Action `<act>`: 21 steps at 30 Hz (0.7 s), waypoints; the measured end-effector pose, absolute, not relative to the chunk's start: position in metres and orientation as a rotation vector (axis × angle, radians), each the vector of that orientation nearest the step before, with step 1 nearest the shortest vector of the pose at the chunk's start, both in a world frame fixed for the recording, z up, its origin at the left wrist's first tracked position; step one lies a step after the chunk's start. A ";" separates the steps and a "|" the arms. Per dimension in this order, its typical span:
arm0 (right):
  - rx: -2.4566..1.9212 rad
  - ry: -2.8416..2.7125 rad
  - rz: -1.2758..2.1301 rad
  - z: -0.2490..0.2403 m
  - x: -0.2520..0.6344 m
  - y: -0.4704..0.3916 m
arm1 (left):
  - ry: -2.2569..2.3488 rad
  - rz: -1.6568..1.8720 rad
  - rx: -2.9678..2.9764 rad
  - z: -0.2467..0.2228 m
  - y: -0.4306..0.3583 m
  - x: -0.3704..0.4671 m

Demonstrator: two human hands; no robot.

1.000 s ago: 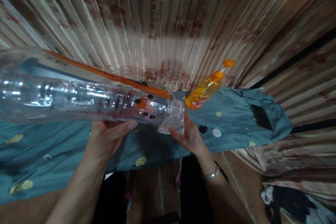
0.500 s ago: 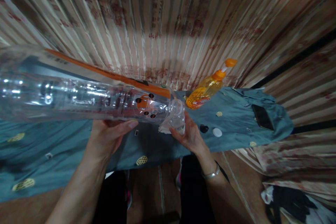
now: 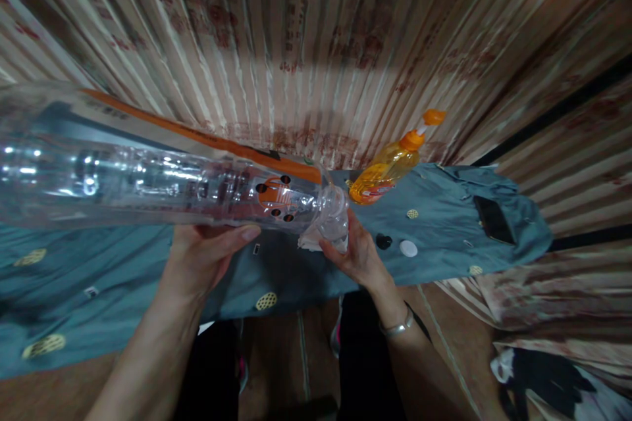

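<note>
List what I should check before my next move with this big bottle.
1. Left hand holding the big bottle: ok.
2. Right hand gripping the pale piece by the bottle's neck: ok.
3. Bottle's mouth uncovered: cannot tell.
4. Orange bottle standing: ok.
5. Room between right hand and orange bottle: cannot tell; they look close.
6. Phone away from both hands: ok.

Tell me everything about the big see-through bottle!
The large shiny clear plastic bottle has orange and grey printing. It's held sideways over the teal cloth, narrow end rightward, left end out of view. The left hand holds its body from below; the right hand is at the narrow end, holding crumpled clear material.
</note>
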State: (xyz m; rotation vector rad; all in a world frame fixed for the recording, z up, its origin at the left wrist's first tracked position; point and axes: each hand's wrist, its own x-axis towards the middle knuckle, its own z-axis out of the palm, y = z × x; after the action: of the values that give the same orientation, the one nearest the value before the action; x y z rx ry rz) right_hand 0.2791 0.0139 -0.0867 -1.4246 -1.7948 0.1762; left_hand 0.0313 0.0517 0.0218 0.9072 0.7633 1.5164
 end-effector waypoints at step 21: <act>-1.422 -1.786 0.201 -0.087 0.279 0.014 | 0.785 1.513 0.887 0.023 0.050 0.031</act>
State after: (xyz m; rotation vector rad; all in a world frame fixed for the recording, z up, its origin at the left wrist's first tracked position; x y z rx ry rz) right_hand 0.2789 0.0145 -0.0869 -1.4215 -1.7861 0.2008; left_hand 0.0309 0.0502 0.0225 0.8869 0.7854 1.5126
